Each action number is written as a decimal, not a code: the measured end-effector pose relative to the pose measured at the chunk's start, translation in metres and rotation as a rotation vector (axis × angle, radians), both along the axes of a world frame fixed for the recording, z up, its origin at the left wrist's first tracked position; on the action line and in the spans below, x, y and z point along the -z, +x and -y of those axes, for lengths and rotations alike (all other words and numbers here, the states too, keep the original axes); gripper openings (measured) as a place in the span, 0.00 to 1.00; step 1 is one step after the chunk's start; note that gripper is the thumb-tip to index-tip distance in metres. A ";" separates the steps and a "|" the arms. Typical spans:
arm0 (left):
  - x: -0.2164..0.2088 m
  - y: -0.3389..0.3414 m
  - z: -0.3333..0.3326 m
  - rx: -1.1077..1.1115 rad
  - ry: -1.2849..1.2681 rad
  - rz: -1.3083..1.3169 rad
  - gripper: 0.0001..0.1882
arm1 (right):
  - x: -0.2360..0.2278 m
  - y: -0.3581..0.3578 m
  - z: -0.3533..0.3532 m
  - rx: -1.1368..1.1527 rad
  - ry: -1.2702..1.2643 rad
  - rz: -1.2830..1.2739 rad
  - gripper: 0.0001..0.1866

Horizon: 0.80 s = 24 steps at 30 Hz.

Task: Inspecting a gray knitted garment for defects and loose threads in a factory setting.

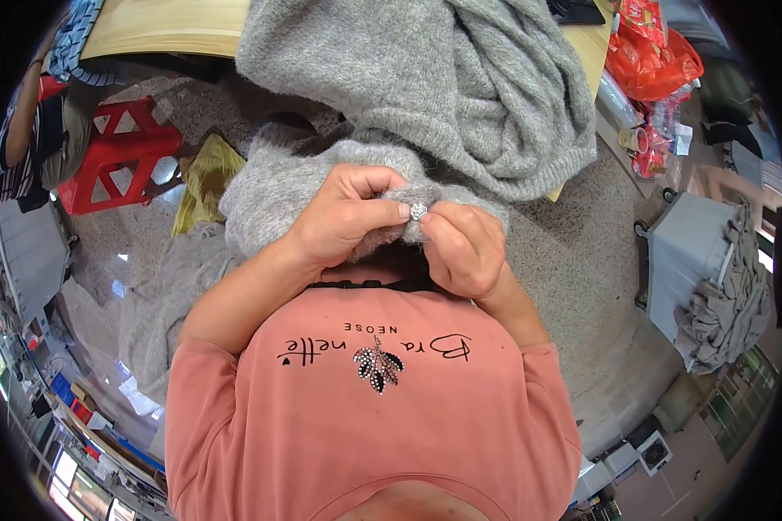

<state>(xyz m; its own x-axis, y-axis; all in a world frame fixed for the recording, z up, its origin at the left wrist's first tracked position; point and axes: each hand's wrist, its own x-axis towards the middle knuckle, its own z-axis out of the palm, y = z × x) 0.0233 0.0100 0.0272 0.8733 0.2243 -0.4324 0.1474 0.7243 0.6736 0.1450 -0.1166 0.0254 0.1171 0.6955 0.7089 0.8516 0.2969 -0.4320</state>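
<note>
The round, sparkling silver button point(418, 212) sits between your two hands, against the fluffy grey knitted garment point(287, 191) gathered before your waist. The thumb of your left hand point(346, 215) presses at the button's left edge, its fingers curled into the knit; the thumb and index finger of your right hand point(466, 247) are bunched together at the opposite edge, pinching the knit there. Your fingertips hide exactly how much of the button each one grips.

As far as shows, the button is already at the face of the knit; whether it is secured I cannot tell, so checking its hold seems to be what is left.

Your wrists turn inward, elbows bent and set wide, forearms converging in front of your salmon-pink T-shirt point(408, 434). Beyond your hands, a heap of grey knitted fabric point(504, 95) lies over the pale wooden table point(161, 30).
</note>
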 end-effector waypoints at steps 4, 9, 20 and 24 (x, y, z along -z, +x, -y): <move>0.003 -0.001 -0.001 -0.050 -0.056 0.004 0.03 | 0.003 -0.003 0.005 -0.028 -0.085 -0.035 0.14; 0.003 -0.002 -0.001 -0.055 -0.025 0.000 0.04 | 0.005 -0.002 0.007 -0.030 -0.140 -0.028 0.13; 0.003 -0.009 -0.005 -0.090 -0.069 0.027 0.03 | 0.009 -0.002 0.003 -0.042 -0.135 -0.123 0.17; 0.002 -0.012 -0.006 -0.112 -0.085 0.013 0.03 | 0.009 -0.003 0.004 -0.036 -0.119 -0.157 0.17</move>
<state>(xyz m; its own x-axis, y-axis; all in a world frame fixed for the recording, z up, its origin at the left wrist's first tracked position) 0.0115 0.0158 0.0253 0.8506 0.2835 -0.4428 0.0545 0.7901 0.6105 0.1424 -0.1208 0.0163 0.1933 0.7791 0.5964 0.7606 0.2649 -0.5927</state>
